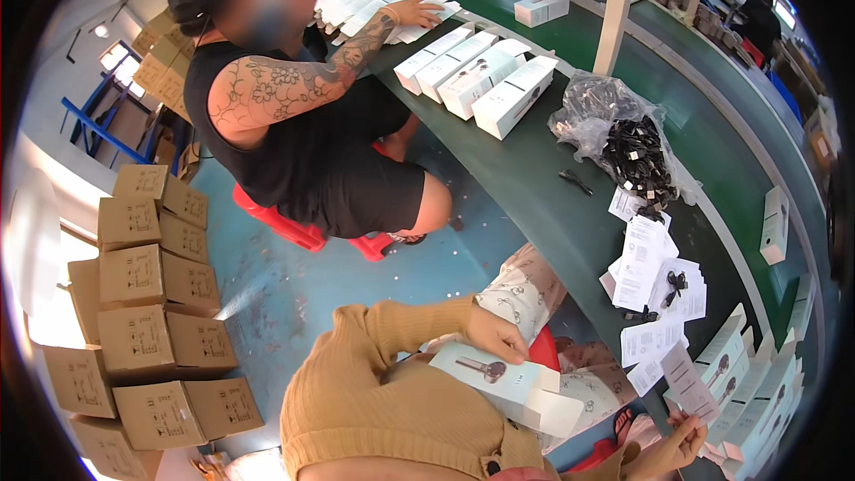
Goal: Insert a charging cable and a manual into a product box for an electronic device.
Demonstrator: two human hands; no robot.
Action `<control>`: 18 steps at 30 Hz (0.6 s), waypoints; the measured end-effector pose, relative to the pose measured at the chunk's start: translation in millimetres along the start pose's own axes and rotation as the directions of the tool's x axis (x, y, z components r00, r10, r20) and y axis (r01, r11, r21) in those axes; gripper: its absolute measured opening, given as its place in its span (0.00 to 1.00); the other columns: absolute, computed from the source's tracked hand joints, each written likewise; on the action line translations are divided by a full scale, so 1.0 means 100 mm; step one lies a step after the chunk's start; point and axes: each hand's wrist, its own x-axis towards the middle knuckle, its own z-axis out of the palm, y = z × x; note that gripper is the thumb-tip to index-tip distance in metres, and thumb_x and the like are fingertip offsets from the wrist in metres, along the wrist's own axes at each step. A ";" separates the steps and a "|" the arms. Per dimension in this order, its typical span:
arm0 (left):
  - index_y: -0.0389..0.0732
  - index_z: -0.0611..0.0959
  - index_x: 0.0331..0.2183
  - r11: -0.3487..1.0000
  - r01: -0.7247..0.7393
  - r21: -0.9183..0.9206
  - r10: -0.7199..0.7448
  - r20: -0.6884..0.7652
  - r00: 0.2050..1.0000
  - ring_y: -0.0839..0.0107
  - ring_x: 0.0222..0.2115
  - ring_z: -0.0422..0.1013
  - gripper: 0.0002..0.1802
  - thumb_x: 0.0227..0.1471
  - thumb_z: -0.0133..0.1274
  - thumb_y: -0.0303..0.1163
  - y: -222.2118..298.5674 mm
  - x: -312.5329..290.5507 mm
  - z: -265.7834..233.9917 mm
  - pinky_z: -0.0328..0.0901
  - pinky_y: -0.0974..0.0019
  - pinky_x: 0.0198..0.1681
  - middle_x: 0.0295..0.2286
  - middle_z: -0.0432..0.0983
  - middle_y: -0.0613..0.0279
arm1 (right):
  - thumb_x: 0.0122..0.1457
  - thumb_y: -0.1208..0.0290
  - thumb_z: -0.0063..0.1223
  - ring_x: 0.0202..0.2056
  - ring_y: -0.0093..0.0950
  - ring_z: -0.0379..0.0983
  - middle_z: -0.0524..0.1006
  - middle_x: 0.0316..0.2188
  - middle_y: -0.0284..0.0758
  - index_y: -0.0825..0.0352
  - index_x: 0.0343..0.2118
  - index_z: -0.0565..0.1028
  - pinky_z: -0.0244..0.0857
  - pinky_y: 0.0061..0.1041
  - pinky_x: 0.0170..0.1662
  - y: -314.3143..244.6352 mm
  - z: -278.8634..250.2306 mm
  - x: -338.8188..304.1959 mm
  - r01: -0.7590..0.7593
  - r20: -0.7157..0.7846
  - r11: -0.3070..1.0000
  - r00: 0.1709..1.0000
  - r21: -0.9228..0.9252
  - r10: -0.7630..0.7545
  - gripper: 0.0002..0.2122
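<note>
On my lap lies a white carton (508, 379) with a picture of a dark handheld device on it, its flaps open at the right end. My left hand (497, 335) grips the carton's upper edge. Off to the right, my right hand (675, 447) pinches a printed paper leaflet (690, 385) by its lower edge. Just beyond it, loose leaflets (655, 281) lie in a pile on the bench, with small black cables (674, 288) on top. Several open white cartons (753, 392) stand by my right hand.
A plastic bag of black cables (637, 156) sits farther up the green bench (525, 174). Past it stand more white cartons (485, 80). A seated co-worker (303, 125) reaches over flat cartons (378, 0). Brown boxes (142, 338) are stacked on the floor at left.
</note>
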 end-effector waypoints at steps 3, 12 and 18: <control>0.26 0.67 0.51 0.978 -0.021 -0.206 0.034 0.061 0.998 0.71 0.47 0.63 0.26 0.59 0.47 0.37 0.02 -0.01 0.15 0.59 0.68 0.52 0.46 0.68 0.56 | 0.55 0.68 0.58 0.22 0.28 0.72 0.75 0.19 0.42 0.75 0.26 0.73 0.67 0.24 0.28 -0.08 -0.06 -0.02 -0.048 0.046 0.999 0.998 0.015 0.048 0.13; 0.37 0.57 0.54 0.983 0.008 -0.182 -0.018 -0.055 0.998 0.72 0.44 0.66 0.43 0.42 0.66 0.33 0.39 0.11 0.11 0.65 0.65 0.44 0.42 0.70 0.56 | 0.58 0.80 0.44 0.30 0.27 0.72 0.74 0.34 0.40 0.73 0.40 0.67 0.69 0.25 0.30 -0.12 -0.25 -0.01 -0.325 0.119 0.903 0.945 0.280 0.304 0.08; 0.40 0.60 0.51 0.999 -0.040 -0.009 0.033 -0.422 0.906 0.71 0.48 0.62 0.50 0.28 0.73 0.32 0.83 0.42 0.11 0.58 0.65 0.50 0.43 0.67 0.58 | 0.54 0.86 0.50 0.21 0.25 0.72 0.76 0.24 0.38 0.73 0.32 0.71 0.66 0.21 0.25 -0.51 0.01 0.18 -0.178 0.280 0.870 0.959 0.459 0.049 0.04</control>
